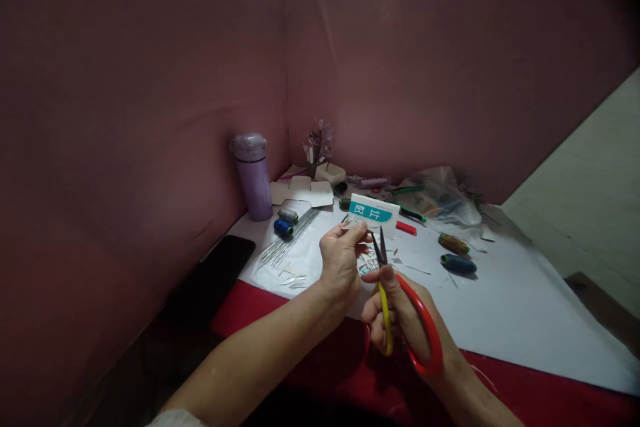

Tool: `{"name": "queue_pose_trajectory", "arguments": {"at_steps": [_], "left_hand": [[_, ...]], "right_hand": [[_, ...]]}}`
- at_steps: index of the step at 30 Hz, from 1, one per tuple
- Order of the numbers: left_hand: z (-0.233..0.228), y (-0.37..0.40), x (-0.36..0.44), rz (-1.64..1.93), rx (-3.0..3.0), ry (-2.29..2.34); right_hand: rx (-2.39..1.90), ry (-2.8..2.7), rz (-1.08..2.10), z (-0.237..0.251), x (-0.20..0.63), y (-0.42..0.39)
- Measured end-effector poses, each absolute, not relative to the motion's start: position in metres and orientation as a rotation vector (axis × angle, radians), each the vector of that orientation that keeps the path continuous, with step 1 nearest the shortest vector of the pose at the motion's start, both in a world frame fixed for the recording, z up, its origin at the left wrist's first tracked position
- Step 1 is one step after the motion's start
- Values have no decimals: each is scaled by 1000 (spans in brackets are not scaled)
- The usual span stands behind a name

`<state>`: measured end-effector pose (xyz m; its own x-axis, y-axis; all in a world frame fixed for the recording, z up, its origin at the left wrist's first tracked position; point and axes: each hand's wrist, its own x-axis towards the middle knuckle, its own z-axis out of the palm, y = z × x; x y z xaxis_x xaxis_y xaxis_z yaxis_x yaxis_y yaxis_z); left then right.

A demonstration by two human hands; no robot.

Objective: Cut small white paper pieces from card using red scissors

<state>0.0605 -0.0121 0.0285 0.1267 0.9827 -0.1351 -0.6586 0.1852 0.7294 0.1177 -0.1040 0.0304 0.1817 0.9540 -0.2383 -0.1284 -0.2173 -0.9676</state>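
Head view, looking down at both hands over the near edge of the worktop, which is covered by a white paper sheet on red cloth.

Left hand: fingers pinched shut on a small thin pale sliver, likely a scrap of shiny film or paper; too small to tell the material. It sticks out to the right of the fingertips.

Right hand: fingers closed through the loops of the red-and-yellow-handled scissors with dark blades. Handles lie near, blades point far and slightly left, long axis running near-to-far. The blades stand a little apart, their tips just right of the pinched sliver, very close or touching; cannot tell which.

Key relation: sliver lies just left of the blade tips, crosswise to the blades. Left hand is nearer it, holding it.

Around: silvery offcuts on the paper left of the hands; a bundle of thin metal wires beyond; blue thread spool; white and teal box far of the hands; lilac cylindrical flask far left; black phone left.
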Motion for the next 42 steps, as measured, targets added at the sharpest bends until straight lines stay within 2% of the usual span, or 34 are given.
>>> {"name": "queue_pose_trajectory", "arguments": {"at_steps": [7,22,42], "left_hand": [[25,-13,59,1289,602,707],[24,-15,60,1280,526,630],[24,-17,63,1213,551,642]], "right_hand": [[-1381,-885,1136,20,114,-97],[-1338,-903,1085,19,110,-99],[-1484,-950,1003,7,117,-108]]}}
